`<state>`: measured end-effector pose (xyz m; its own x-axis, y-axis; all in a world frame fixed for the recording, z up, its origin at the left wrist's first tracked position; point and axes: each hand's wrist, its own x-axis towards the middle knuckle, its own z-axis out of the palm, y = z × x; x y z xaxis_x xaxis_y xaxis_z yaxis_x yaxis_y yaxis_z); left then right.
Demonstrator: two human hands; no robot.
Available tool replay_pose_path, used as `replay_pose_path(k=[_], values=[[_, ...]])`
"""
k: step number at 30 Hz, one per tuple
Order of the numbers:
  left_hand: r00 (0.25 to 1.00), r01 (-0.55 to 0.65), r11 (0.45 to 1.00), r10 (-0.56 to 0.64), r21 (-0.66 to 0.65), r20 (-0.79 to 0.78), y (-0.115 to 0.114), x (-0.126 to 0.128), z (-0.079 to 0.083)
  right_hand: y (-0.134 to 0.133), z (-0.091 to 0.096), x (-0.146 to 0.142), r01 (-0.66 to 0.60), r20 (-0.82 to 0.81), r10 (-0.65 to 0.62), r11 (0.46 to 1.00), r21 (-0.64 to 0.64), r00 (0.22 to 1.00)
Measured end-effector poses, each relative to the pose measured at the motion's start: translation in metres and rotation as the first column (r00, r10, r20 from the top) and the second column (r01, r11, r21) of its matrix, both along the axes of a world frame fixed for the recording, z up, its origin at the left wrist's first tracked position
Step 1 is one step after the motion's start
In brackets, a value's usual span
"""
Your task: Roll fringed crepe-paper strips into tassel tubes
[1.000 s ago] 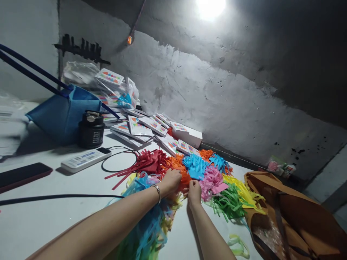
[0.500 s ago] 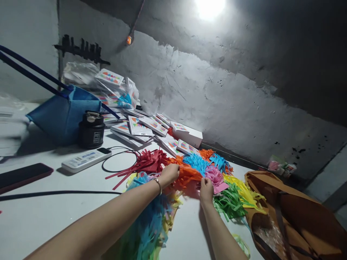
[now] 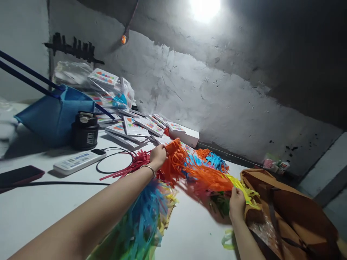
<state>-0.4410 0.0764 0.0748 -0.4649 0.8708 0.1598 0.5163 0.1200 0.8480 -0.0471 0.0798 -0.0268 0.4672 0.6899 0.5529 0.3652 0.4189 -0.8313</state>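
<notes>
Orange tissue-paper fringe [image 3: 211, 177] stretches between my two hands over the white table. My left hand [image 3: 158, 156], with a bracelet at its wrist, is closed on the bunched orange end. Pinched in my right hand [image 3: 237, 202] is the other end, close to yellow fringe [image 3: 245, 191]. Red fringe [image 3: 137, 164] lies behind my left hand. Blue fringe [image 3: 217, 161] shows behind the orange strands, and green fringe [image 3: 221, 204] is partly covered by them. A heap of blue, green and yellow fringe [image 3: 146, 213] lies below my left forearm.
Flat printed packets [image 3: 135, 126] are piled at the back, near a white box [image 3: 187, 136]. On the left stand a blue bag [image 3: 54, 115] and black bottle [image 3: 85, 131], with a power bank [image 3: 80, 161] and phone [image 3: 20, 176]. A brown bag [image 3: 292, 202] is at right.
My hands have moved apart, the left up and leftward, the right to the right. The orange fringe is now spread wide, covering the pink and much of the green fringe.
</notes>
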Motion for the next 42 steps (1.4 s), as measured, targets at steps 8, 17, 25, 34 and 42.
replay_pose_path(k=[8, 17, 25, 34, 42], values=[[0.872, 0.373, 0.910, -0.276, 0.184, -0.405, -0.062, 0.080, 0.002, -0.096, 0.076, 0.007, -0.150, 0.391, 0.091, 0.981, 0.123, 0.916], [0.536, 0.822, 0.472, -0.451, 0.319, -0.714, -0.200, 0.173, -0.007, -0.232, 0.080, -0.033, -0.372, 0.736, 0.173, 0.921, 0.115, 0.655], [0.637, 0.764, 0.511, -0.497, 0.395, -0.590, -0.269, 0.154, -0.046, -0.286, 0.049, -0.060, -0.295, 0.770, 0.107, 0.949, 0.109, 0.629], [0.506, 0.862, 0.454, -0.747, 0.225, -0.430, -0.332, 0.109, -0.031, -0.313, 0.045, -0.034, -0.210, 0.766, -0.171, 0.904, 0.372, 0.620], [0.554, 0.817, 0.572, -0.814, 0.075, 0.177, -0.295, 0.137, 0.008, -0.346, 0.045, -0.018, -0.349, 0.841, -0.230, 0.832, 0.430, 0.489]])
